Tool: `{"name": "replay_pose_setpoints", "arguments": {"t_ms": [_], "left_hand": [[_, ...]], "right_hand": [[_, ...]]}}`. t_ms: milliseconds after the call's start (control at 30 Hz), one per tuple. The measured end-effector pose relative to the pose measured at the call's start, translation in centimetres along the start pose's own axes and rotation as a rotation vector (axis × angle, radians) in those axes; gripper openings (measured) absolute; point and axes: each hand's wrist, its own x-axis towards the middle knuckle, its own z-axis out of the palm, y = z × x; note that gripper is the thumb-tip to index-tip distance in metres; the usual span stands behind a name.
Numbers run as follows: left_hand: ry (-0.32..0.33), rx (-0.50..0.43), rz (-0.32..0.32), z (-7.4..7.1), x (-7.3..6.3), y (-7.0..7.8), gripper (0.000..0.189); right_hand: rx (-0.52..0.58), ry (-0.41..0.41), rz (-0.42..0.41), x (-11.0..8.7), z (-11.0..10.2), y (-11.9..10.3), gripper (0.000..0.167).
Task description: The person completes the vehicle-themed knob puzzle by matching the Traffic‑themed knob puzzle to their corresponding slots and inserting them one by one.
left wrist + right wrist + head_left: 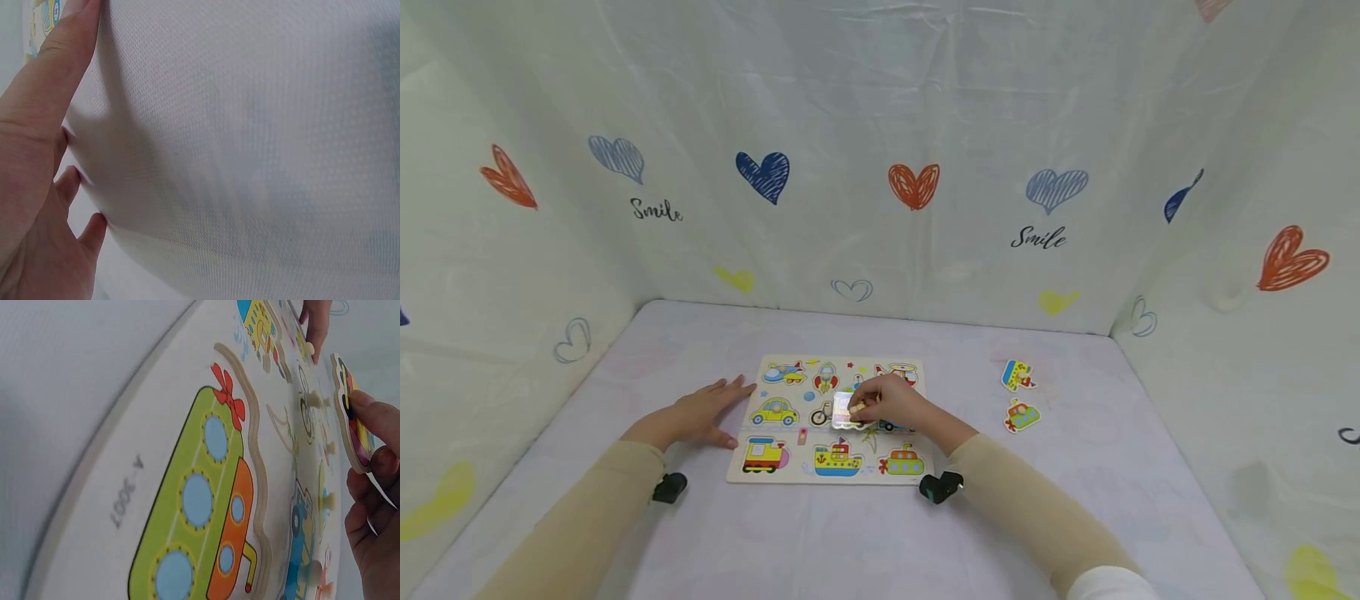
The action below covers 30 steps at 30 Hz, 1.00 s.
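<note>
Over the middle of a wooden peg puzzle board [802, 461], my right hand [891, 402] pinches a puzzle piece [842, 412] between thumb and fingers. In the right wrist view this piece [352, 425] is tilted above the board, its face showing yellow, red and black; its full picture is hidden. My left hand [698, 413] lies at the board's left edge with fingers spread, fingertips right at the rim. The bottom row shows printed train [763, 455], boat [838, 459] and submarine [197, 500] pictures. Knobbed car [774, 412] and plane [784, 373] pieces sit in the board.
To the right of the board lie a loose boat piece [1017, 375] and, nearer, a loose submarine piece [1022, 415]. A pale cloth [820, 542] covers the table. White curtains [850, 100] with printed hearts stand behind it and at both sides.
</note>
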Motion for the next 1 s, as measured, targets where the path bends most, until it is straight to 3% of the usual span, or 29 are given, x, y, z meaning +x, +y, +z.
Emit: {"name": "replay_pose_setpoints", "arguments": {"t_ms": [167,633,1000], "left_hand": [[0.0,-0.001,-0.003,0.1,0.1,-0.1,0.101],[-0.002,-0.004,-0.022,0.0,0.0,0.3,0.101],[-0.01,-0.005,-0.036,0.0,0.0,0.6,0.101]], "right_hand": [[0.017,-0.031,0.025,0.4,1.1,-0.6,0.009],[0.014,-0.1,-0.027,1.2,4.2,-2.0,0.007],[0.094,-0.144,-0.03,1.5,6.0,-3.1,0.005]]}}
